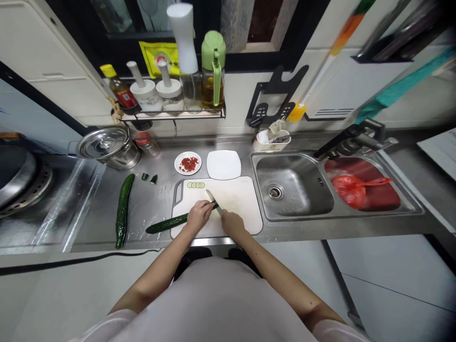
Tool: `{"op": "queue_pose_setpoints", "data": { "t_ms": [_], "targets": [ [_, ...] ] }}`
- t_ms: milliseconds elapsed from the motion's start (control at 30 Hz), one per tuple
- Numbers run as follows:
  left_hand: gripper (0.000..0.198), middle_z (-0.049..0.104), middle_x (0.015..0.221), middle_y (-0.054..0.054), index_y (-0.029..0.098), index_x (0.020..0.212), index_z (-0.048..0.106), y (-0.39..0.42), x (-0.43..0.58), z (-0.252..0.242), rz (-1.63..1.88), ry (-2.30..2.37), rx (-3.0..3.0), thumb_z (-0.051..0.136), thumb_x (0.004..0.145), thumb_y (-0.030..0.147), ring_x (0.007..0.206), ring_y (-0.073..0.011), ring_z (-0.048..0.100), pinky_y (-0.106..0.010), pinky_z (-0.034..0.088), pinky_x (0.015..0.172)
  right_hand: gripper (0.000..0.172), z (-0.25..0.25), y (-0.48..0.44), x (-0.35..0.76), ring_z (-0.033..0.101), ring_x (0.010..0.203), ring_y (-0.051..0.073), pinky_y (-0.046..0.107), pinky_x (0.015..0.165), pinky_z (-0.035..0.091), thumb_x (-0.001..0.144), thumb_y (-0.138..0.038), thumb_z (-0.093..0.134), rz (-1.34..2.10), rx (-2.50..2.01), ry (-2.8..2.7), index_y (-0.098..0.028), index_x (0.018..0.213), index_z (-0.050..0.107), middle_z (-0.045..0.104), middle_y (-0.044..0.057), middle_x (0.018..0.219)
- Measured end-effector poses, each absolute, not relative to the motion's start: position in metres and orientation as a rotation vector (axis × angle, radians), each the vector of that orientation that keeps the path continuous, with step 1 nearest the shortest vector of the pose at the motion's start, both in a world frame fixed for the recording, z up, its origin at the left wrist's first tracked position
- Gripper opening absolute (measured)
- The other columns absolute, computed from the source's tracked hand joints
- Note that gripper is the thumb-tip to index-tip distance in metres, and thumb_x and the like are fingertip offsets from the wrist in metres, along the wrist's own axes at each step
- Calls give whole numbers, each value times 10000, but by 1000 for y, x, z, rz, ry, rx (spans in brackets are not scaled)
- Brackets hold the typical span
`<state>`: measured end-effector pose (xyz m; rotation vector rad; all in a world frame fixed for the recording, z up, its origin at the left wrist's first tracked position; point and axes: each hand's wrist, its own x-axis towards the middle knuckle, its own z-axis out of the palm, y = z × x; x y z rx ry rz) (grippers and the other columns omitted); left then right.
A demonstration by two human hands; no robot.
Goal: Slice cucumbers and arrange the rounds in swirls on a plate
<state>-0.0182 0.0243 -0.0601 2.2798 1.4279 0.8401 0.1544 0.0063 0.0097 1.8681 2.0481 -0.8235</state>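
On the white cutting board (pixel 245 194) my left hand (pixel 199 214) is closed round a dark green cucumber (pixel 167 224), whose far end sticks out past the board's left edge. My right hand (pixel 232 223) grips a knife (pixel 213 201), its blade pointing up and left across the cucumber's right end by my left fingertips. Several thin cucumber slices (pixel 195 185) lie in a row at the board's upper left. A second whole cucumber (pixel 123 209) rests on the steel counter to the left, with two small cut ends (pixel 153 179) near it.
Behind the board are a plate of chopped red pieces (pixel 178 164) and a white square plate (pixel 223 164). A lidded pot (pixel 121 154) stands at the back left. To the right is a double sink (pixel 295 183) with a red bag (pixel 351 191). Bottles fill a wall shelf (pixel 178 115).
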Motion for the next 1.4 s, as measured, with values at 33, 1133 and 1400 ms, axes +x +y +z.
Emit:
{"op": "queue_pose_setpoints", "data": {
  "t_ms": [33,1133,1400],
  "targets": [
    [264,686,1011,-71,237,1083,710,24,-18,-60,836,1432,2276,481,957,273,955,-179,613,-324,531,859,292,10,7,156,662,933,220,285,728,426,977,-219,328,-821,1872,2055,-147,1155,549,694,127,990],
    [160,716,913,-32,237,894,731,43,-7,4,498,1401,1979,622,830,334,894,-196,642,-301,486,823,466,19,-9,212,456,923,239,361,836,275,948,-182,405,-218,1744,2480,-255,1396,508,604,116,941],
    [132,700,739,-4,207,868,716,68,-12,-16,620,1722,1609,596,819,231,685,-148,625,-251,458,662,444,16,-10,224,480,912,237,348,806,287,958,-218,421,-196,1802,2417,-278,1388,520,612,102,919]
  ]
}}
